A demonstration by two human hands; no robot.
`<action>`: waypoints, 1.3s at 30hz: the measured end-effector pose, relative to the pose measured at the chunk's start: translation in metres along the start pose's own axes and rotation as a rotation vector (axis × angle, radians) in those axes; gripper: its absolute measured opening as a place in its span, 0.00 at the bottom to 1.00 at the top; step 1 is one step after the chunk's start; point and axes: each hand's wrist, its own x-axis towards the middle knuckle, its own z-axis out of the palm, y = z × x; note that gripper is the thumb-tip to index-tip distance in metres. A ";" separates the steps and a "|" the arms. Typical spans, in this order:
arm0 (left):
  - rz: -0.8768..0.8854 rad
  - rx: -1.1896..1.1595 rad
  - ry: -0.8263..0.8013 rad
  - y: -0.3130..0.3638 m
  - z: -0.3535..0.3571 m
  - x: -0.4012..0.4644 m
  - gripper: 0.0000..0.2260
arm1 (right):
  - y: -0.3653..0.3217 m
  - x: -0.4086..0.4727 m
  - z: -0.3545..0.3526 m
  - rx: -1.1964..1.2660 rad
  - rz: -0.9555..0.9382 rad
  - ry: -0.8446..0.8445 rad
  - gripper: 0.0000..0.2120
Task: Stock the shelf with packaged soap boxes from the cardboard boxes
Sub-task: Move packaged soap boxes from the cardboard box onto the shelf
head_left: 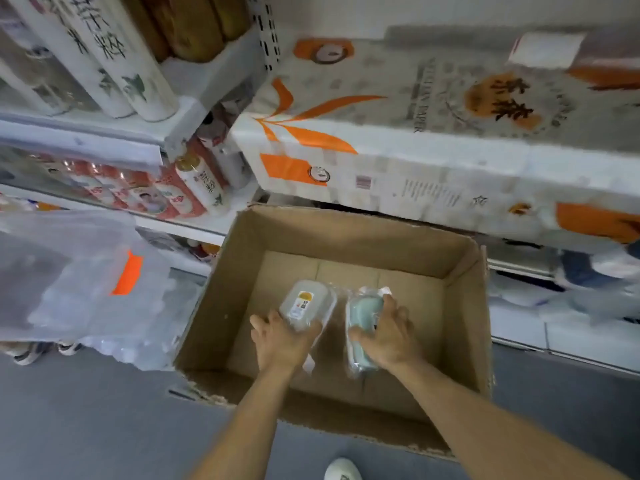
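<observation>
Hidden or unclear: your left fingers slip under the clear soap box (306, 304), so their tips are out of sight; your right palm covers much of the green soap box (362, 332). The whole view is motion-blurred, and a white shoe (342, 469) is cut off at the bottom edge.
Writing: the small label on the clear soap box carries an orange patch and print too fine to read. The big tissue pack (433, 133) above the cardboard box (346, 306) reads "PAPER" along its top, with large black characters on an orange spot. The white bottles (202, 183) on the shelf (166, 223) bear black brush-style characters you cannot make out.
Left hand (278, 341): you grip the near end of the clear soap box, thumb out to the left, fingers curled beneath it.
Right hand (389, 336): your fingers are spread and curled over the green soap box in its clear wrapper, grasping it from above.
Soap boxes: both lie side by side, close together, low inside the open cardboard box.
Cardboard box: stands on the grey floor (86, 427), against the shelf, beneath the tissue pack.
Left side: a translucent plastic bag (79, 282) with an orange tag.
</observation>
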 end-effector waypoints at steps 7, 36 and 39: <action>0.050 0.135 -0.089 -0.034 0.064 0.063 0.42 | 0.026 0.048 0.067 -0.130 0.083 -0.003 0.45; 1.368 0.142 0.462 0.277 0.018 -0.438 0.33 | 0.239 -0.322 -0.403 -0.292 -0.477 1.024 0.26; 1.466 0.050 0.451 0.312 0.053 -0.513 0.34 | 0.310 -0.377 -0.455 -0.294 -0.397 1.147 0.27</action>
